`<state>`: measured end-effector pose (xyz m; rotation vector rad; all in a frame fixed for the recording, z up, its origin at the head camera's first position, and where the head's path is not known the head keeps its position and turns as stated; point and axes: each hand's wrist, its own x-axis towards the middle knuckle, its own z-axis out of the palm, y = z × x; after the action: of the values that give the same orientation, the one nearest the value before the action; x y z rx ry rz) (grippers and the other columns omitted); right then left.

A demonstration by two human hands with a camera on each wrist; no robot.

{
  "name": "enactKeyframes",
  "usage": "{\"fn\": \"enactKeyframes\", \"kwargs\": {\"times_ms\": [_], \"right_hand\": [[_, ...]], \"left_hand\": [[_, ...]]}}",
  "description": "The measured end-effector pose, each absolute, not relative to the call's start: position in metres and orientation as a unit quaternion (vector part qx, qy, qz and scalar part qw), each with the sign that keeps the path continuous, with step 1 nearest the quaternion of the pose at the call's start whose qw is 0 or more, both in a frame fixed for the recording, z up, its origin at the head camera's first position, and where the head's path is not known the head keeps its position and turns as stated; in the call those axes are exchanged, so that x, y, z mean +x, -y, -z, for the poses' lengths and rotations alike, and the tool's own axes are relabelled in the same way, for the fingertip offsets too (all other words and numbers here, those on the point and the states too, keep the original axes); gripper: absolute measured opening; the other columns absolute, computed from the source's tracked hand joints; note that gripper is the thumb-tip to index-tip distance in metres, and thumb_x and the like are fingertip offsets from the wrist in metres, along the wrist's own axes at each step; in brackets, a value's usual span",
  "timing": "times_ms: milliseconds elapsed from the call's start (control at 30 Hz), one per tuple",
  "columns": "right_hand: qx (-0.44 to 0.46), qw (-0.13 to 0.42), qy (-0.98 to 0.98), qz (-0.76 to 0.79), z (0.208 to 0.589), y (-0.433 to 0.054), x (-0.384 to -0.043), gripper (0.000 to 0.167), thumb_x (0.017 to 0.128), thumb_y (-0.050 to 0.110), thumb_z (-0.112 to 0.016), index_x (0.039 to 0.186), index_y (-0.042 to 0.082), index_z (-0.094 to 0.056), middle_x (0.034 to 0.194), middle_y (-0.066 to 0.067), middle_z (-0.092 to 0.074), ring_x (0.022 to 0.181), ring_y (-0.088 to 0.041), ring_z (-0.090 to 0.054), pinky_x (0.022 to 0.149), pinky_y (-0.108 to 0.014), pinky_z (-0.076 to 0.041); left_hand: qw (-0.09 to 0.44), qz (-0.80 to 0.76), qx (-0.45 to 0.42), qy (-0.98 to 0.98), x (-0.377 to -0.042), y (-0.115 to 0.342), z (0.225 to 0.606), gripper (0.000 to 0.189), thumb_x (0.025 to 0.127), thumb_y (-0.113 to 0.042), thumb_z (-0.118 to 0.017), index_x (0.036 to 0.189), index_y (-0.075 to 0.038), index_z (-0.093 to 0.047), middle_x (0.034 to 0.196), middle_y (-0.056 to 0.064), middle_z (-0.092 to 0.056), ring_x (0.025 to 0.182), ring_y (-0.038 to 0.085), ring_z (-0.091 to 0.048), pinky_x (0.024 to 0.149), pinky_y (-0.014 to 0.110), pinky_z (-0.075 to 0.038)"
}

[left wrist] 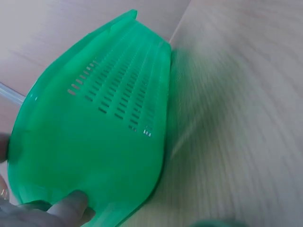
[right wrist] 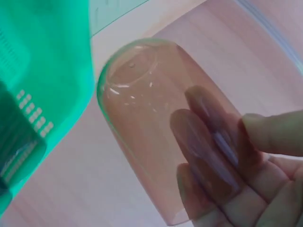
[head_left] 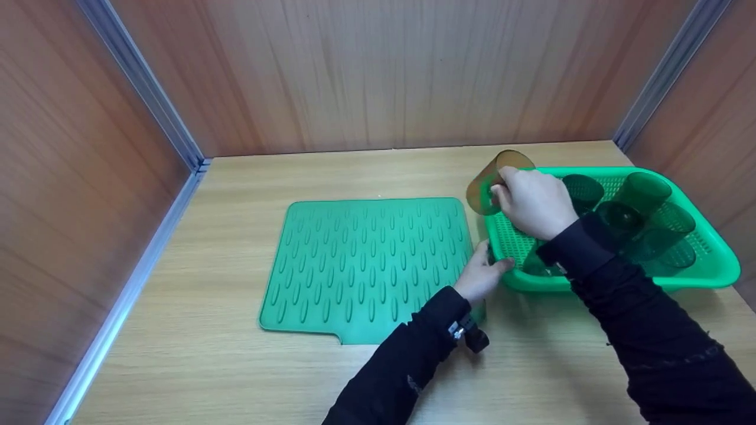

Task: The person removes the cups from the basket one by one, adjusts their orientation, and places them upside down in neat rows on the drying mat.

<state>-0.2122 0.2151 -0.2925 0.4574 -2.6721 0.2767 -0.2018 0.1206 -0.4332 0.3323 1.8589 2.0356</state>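
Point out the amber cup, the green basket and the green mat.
Amber cup [right wrist: 149, 120]: right wrist view, on its side wall.
Green basket [left wrist: 90, 146]: left wrist view, on its outer wall.
Green mat [head_left: 366, 265]: head view, on its ridged top.

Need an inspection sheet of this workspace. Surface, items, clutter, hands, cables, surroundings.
Surface: light wood-grain tabletop.
Job's things: translucent amber cup, held tilted at the far left corner of the green basket; several translucent dark green cups inside the basket, some hidden by the right arm; ridged green mat flat left of the basket, no cup seen on it.
Clutter: nothing seen.
Hands: right hand grips the amber cup; left hand holds the basket's near left corner.
Cables: nothing seen.
Surroundings: wood-grain panels at the back and both sides, metal strips at the corners.
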Motion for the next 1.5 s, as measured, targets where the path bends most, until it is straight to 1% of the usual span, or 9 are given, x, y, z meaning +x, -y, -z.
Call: {"fn": "enactKeyframes", "kwargs": {"times_ms": [200,400,500,633,867,967,1100,1267,1500], "right_hand": [[0.172,0.239,0.944,-0.148,0.305,-0.199,-0.21,0.017,0.089,0.019,-0.053,0.082,0.003,-0.055,0.056,-0.005,-0.05,0.044,-0.02,-0.043,0.04,-0.031,-0.031],[0.178,0.25,0.917,-0.256,0.327,-0.182,-0.21,0.019,0.092,0.022,-0.049,0.087,0.005,-0.055,0.064,-0.004,-0.057,0.04,-0.015,-0.036,0.04,-0.03,-0.027],[0.176,0.249,0.896,-0.323,0.338,-0.175,-0.207,0.017,0.091,0.021,-0.05,0.089,0.005,-0.056,0.076,-0.004,-0.063,0.049,-0.013,-0.049,0.044,-0.028,-0.036],[0.177,0.249,0.869,-0.39,0.352,-0.168,-0.2,0.015,0.091,0.018,-0.051,0.093,0.005,-0.058,0.084,-0.003,-0.064,0.072,-0.011,-0.059,0.056,-0.028,-0.044],[0.176,0.219,0.844,-0.457,0.375,-0.164,-0.186,0.014,0.09,0.015,-0.052,0.095,0.004,-0.059,0.086,-0.002,-0.064,0.077,-0.011,-0.059,0.062,-0.028,-0.044],[0.181,0.196,0.83,-0.49,0.381,-0.161,-0.183,0.015,0.09,0.015,-0.052,0.094,0.003,-0.059,0.086,-0.002,-0.064,0.08,-0.011,-0.061,0.064,-0.027,-0.045],[0.197,0.169,0.807,-0.53,0.383,-0.156,-0.183,0.016,0.089,0.016,-0.053,0.093,0.002,-0.06,0.086,-0.003,-0.063,0.081,-0.011,-0.061,0.067,-0.028,-0.046],[0.212,0.161,0.786,-0.558,0.386,-0.151,-0.184,0.014,0.09,0.014,-0.052,0.092,0.003,-0.059,0.086,-0.002,-0.063,0.082,-0.013,-0.06,0.072,-0.03,-0.045],[0.205,0.176,0.807,-0.525,0.393,-0.148,-0.184,0.017,0.09,0.017,-0.051,0.095,0.002,-0.058,0.089,-0.002,-0.062,0.088,-0.011,-0.058,0.079,-0.031,-0.044]], "left_hand": [[0.21,-0.774,0.08,-0.593,-0.208,-0.099,0.428,0.079,0.081,-0.017,-0.061,0.142,-0.013,-0.01,0.141,0.009,-0.026,0.126,0.023,-0.028,0.097,0.039,-0.03],[0.174,-0.83,0.055,-0.527,-0.216,-0.073,0.418,0.089,0.08,-0.027,-0.064,0.142,-0.016,-0.001,0.142,0.013,-0.022,0.123,0.021,-0.034,0.098,0.041,-0.027],[0.146,-0.848,0.051,-0.507,-0.218,-0.06,0.413,0.09,0.081,-0.028,-0.063,0.142,-0.016,0.002,0.143,0.015,-0.017,0.125,0.023,-0.031,0.098,0.042,-0.028],[0.11,-0.851,0.044,-0.512,-0.222,-0.042,0.409,0.089,0.081,-0.026,-0.062,0.142,-0.019,0.003,0.144,0.014,-0.014,0.127,0.024,-0.027,0.097,0.045,-0.028],[0.065,-0.834,0.046,-0.547,-0.221,-0.016,0.41,0.096,0.075,-0.037,-0.068,0.142,-0.028,0.0,0.146,0.007,-0.011,0.128,0.027,-0.022,0.094,0.047,-0.032],[0.062,-0.845,0.049,-0.528,-0.219,-0.011,0.41,0.099,0.071,-0.043,-0.071,0.142,-0.029,-0.003,0.146,0.006,-0.011,0.126,0.031,-0.026,0.088,0.049,-0.037],[0.057,-0.853,0.05,-0.517,-0.218,-0.007,0.409,0.09,0.073,-0.043,-0.068,0.141,-0.027,-0.012,0.143,0.008,-0.014,0.119,0.036,-0.035,0.078,0.046,-0.045],[0.051,-0.839,0.065,-0.538,-0.219,-0.005,0.41,0.064,0.081,-0.036,-0.063,0.131,-0.015,-0.03,0.126,0.013,-0.035,0.11,0.029,-0.045,0.075,0.041,-0.048],[0.033,-0.805,0.088,-0.586,-0.222,0.002,0.411,0.055,0.083,-0.036,-0.059,0.127,-0.013,-0.034,0.119,0.012,-0.041,0.105,0.027,-0.049,0.075,0.038,-0.048]]}}
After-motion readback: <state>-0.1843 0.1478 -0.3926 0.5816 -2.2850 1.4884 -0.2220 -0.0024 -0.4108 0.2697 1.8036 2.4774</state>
